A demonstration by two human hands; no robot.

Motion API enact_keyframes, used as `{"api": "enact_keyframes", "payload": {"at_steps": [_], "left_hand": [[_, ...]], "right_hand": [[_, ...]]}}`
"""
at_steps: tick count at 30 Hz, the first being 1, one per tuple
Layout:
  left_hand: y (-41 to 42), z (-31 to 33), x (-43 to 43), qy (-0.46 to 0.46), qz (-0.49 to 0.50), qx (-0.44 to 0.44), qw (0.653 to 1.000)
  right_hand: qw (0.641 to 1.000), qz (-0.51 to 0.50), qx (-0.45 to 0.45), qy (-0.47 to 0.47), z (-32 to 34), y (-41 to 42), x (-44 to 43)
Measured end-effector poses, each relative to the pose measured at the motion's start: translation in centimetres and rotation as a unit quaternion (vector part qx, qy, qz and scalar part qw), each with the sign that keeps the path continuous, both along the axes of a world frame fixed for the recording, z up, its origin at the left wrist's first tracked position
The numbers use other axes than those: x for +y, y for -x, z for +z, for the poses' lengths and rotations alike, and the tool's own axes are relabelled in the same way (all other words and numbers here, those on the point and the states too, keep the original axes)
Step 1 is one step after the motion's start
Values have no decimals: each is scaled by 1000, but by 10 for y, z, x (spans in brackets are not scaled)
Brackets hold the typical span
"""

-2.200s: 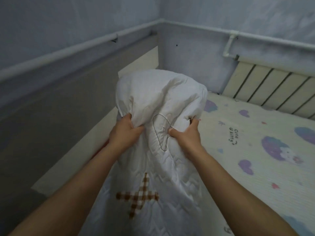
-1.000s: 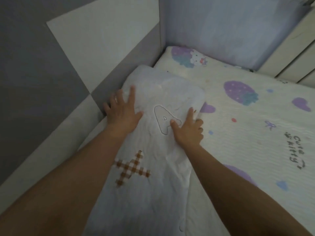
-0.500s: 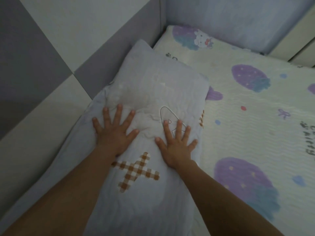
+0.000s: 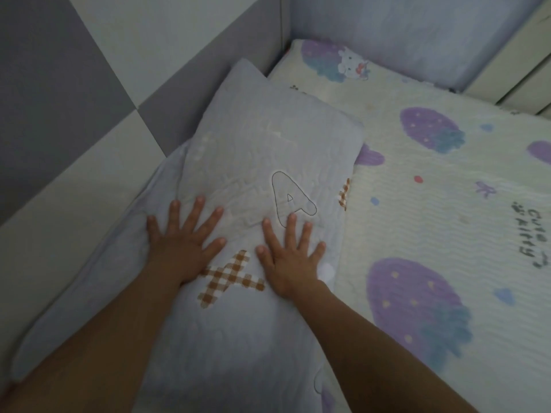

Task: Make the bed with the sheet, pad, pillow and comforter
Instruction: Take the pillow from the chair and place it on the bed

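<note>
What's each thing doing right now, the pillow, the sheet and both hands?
pillow, lying flat beside the wall, A and X facing up.
printed sheet, spread flat, partly under the pillow.
left hand, fingers spread, flat on the pillow.
right hand, fingers spread, flat on the pillow.

Dim, bluish, even indoor light. Pillow (image 4: pixel 253 138) darker toward lower frame. Wide-angle bending at edges; slight softness, grain throughout.

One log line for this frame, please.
left hand: flat on pillow, fingers spread | right hand: flat on pillow, fingers spread | pillow: lies on printed sheet, beside wall
</note>
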State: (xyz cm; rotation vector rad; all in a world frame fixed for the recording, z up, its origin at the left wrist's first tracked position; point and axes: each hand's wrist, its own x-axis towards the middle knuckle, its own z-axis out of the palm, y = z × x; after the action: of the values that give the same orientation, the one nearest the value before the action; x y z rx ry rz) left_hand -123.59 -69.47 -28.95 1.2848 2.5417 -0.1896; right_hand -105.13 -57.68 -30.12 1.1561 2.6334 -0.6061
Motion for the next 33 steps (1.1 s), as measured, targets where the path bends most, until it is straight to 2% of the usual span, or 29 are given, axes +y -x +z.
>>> {"api": "enact_keyframes", "payload": {"at_steps": [4,9,13,16,21,25,33], "left_hand": [[-10,13,1,6,-4,-7,1000],[-34,33,-15,-34,-6,-25,999],[-49,48,-40,-9,-6,-8,1000],[-62,73,-44,-27,-15,-26,999],[-101,142,-45,-133,-53,-58,988],[-131,193,-47,-158,-89,-32,983],[-180,277,-79,-175,-134,-4,975]], "right_hand": [[1000,12,-9,20,14,-8,7],[999,32,-12,15,38,-28,2],[998,65,1,-6,62,-44,-13],[998,56,9,-19,85,-54,-24],[998,37,28,-52,138,-72,-49],[996,30,46,-75,190,-93,-67],[995,10,15,-100,289,-152,-111]]}}
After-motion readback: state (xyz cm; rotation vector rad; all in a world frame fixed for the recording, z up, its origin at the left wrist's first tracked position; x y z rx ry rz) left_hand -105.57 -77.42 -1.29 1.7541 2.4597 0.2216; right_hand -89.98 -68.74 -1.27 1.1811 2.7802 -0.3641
